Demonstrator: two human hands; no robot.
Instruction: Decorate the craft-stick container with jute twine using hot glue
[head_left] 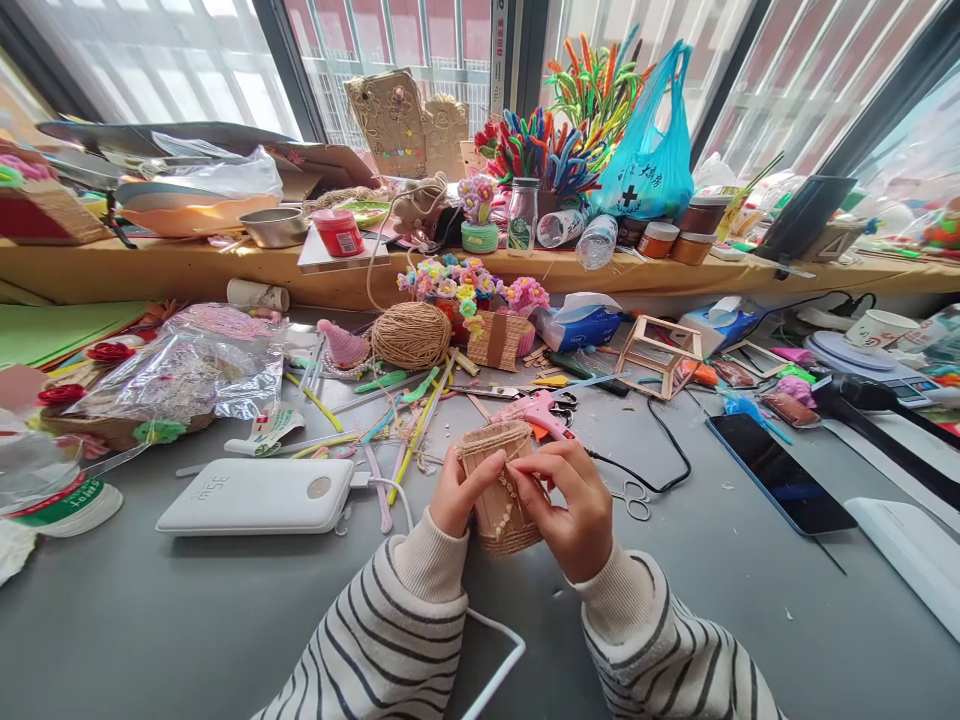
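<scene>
My left hand (456, 492) is closed around the left side of a small brown cup-shaped container (491, 515), its thumb near the rim. Twine wraps the container's rim and base, and a line of tiny pale bits runs down its front. At the upper right of that front, my right hand (576, 512) pinches thumb and forefinger together; whatever sits between them is too small to make out. Just behind the container lies a pink glue gun (534, 410) with a black cord. Small scissors (636, 500) rest to the right of my right hand.
A white power bank (255, 495) with a cable lies left. Farther back are a twine ball (411, 335), a wooden stick frame (660, 355) and scattered pipe cleaners. A phone (780, 472) lies right. Jars and a blue bag (651, 150) crowd the ledge (262, 265).
</scene>
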